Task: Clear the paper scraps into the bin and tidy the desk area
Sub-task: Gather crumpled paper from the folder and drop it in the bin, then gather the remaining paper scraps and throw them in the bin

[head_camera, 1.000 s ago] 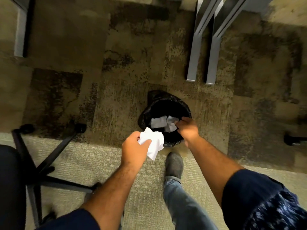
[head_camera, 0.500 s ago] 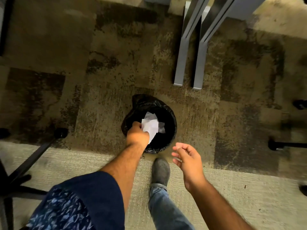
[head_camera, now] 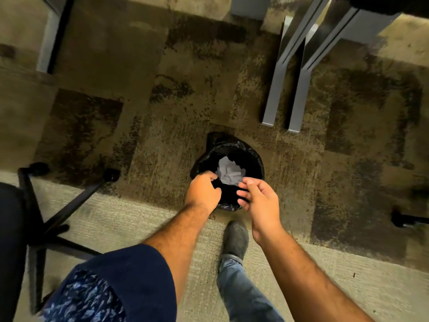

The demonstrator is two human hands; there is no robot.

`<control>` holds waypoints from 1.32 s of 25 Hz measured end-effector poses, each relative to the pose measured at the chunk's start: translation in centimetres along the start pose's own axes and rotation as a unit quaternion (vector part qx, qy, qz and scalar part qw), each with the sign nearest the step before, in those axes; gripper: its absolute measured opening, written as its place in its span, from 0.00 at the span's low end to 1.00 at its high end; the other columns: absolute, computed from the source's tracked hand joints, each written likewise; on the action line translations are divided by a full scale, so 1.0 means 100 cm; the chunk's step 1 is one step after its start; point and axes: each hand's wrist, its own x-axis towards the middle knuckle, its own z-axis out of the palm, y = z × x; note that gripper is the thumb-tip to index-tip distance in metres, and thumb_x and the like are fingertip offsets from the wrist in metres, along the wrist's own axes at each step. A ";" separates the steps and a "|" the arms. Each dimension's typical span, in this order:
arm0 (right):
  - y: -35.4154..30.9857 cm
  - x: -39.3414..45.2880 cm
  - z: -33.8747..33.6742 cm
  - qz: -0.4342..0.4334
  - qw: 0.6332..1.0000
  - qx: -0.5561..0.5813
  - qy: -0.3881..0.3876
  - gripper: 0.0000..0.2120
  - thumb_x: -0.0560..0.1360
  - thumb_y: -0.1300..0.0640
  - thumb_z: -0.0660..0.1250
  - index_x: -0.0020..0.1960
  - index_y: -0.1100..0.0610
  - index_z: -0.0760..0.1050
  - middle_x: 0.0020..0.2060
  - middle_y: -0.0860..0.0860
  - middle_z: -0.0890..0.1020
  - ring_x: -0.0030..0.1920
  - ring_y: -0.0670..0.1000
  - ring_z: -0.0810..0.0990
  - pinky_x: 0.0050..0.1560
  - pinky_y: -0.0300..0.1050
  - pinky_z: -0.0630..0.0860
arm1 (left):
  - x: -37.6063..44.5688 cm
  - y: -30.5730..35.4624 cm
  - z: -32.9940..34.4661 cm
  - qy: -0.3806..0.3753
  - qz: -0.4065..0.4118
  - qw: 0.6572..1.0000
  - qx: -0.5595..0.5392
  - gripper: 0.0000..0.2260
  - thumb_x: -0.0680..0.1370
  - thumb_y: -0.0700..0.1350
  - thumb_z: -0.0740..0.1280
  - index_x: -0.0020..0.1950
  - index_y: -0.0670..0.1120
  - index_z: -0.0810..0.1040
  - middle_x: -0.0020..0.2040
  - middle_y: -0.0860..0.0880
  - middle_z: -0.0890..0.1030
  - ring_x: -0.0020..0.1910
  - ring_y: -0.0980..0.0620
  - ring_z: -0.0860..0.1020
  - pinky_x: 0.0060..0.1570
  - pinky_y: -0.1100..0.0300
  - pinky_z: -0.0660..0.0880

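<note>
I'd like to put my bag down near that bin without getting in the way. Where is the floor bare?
Bare carpet lies left of the bin, toward the chair base, and right of it, below the desk legs. It is crowded at the bin's near rim: left hand, right hand, shoe.

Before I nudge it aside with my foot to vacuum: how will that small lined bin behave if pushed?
The bin looks small and holds only crumpled paper, so it is probably light and should slide or tip easily on the carpet. Its black liner sits loose and bunched over the rim, so it may slip or snag.
</note>
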 end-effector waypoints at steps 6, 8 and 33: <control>-0.009 -0.054 0.042 -0.028 0.999 -0.026 -0.026 0.07 0.84 0.54 0.68 0.52 0.55 0.83 0.49 0.53 0.86 0.46 0.49 0.83 0.45 0.43 0.80 | -0.062 -0.041 -0.085 0.107 0.006 0.990 -0.096 0.10 0.76 0.41 0.75 0.55 0.53 0.83 0.56 0.54 0.82 0.54 0.54 0.80 0.53 0.61 0.75; -0.008 -0.077 0.066 -0.027 0.998 -0.037 -0.045 0.06 0.84 0.54 0.68 0.53 0.54 0.83 0.50 0.54 0.86 0.46 0.48 0.83 0.44 0.42 0.79 | -0.085 -0.062 -0.117 0.139 0.000 0.982 -0.129 0.10 0.76 0.40 0.75 0.53 0.54 0.83 0.55 0.55 0.81 0.54 0.56 0.80 0.53 0.60 0.76; 0.120 -0.440 0.473 -0.108 0.892 -0.308 -0.311 0.06 0.83 0.57 0.68 0.54 0.51 0.84 0.50 0.52 0.87 0.52 0.54 0.85 0.51 0.50 0.80 | -0.325 -0.460 -0.474 0.416 -0.169 0.835 -0.319 0.11 0.78 0.37 0.75 0.50 0.54 0.83 0.57 0.55 0.81 0.57 0.55 0.80 0.55 0.63 0.75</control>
